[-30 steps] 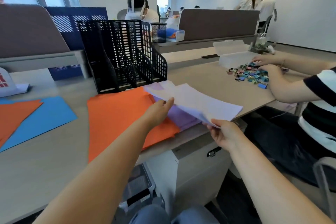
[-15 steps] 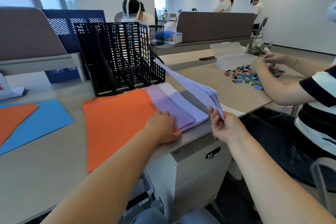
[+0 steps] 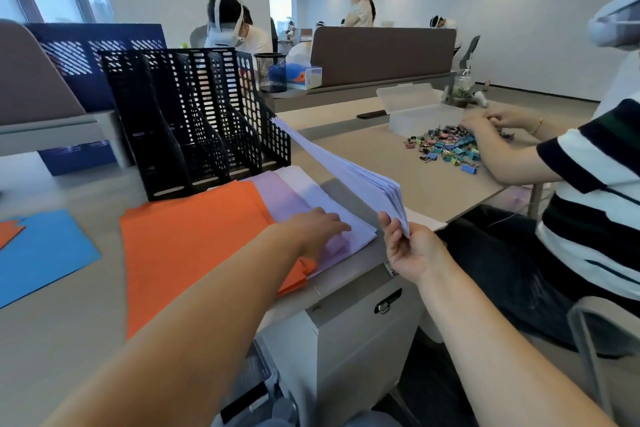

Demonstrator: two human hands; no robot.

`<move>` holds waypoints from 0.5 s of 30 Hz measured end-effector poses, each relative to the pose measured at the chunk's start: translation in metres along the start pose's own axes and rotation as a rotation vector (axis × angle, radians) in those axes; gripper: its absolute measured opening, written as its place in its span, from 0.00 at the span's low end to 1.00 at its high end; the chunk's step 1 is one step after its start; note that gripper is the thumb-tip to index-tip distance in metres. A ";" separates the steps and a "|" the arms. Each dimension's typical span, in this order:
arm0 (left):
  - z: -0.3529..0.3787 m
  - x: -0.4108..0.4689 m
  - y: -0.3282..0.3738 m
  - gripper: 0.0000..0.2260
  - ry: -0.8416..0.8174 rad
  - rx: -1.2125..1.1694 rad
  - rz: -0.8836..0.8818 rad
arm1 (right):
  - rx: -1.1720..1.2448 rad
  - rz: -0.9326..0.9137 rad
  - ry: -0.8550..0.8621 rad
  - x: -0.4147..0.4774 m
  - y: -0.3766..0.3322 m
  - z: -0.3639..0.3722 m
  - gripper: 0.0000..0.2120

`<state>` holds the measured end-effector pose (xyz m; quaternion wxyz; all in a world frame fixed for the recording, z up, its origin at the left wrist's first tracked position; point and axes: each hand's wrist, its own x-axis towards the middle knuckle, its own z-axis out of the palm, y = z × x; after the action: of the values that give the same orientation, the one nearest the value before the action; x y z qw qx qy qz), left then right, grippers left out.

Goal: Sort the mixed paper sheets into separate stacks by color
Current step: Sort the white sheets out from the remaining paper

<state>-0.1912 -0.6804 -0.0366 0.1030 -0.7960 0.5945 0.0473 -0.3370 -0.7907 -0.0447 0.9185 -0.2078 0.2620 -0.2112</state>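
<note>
**Coloured paper, partly sorted**

A beige tabletop (image 3: 381, 156) carries an orange stack (image 3: 194, 239) at centre. A black file rack (image 3: 194, 121) stands at its twelve o'clock and a blue sheet (image 3: 45, 253) lies at nine. At three o'clock lie lavender sheets (image 3: 287, 194), with a pale stack (image 3: 346, 170) tilted up above them. The left hand (image 3: 311, 229) rests flat on the lavender sheets, fingers straight. The right hand (image 3: 412, 250) pinches the pale stack's near corner.

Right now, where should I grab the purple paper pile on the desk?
Probably pinch the purple pile at its near right corner, coming from the desk's front edge: that corner lies flat beside the edge, while the black file rack crowds the far side.
</note>
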 end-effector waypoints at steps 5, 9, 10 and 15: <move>-0.007 0.003 -0.002 0.22 0.044 0.021 0.032 | 0.015 -0.009 0.012 0.004 -0.001 -0.004 0.10; -0.007 0.004 -0.007 0.19 0.044 0.034 0.057 | 0.017 -0.002 0.014 0.007 -0.002 -0.008 0.10; -0.007 0.004 -0.007 0.20 0.045 0.027 0.058 | 0.021 0.003 0.011 0.007 -0.002 -0.008 0.10; -0.008 0.006 -0.007 0.22 0.070 0.035 0.066 | 0.035 0.009 -0.001 0.008 -0.002 -0.008 0.10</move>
<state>-0.1835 -0.6861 -0.0298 0.0941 -0.7751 0.6246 0.0123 -0.3360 -0.7980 -0.0528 0.9230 -0.1906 0.2588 -0.2115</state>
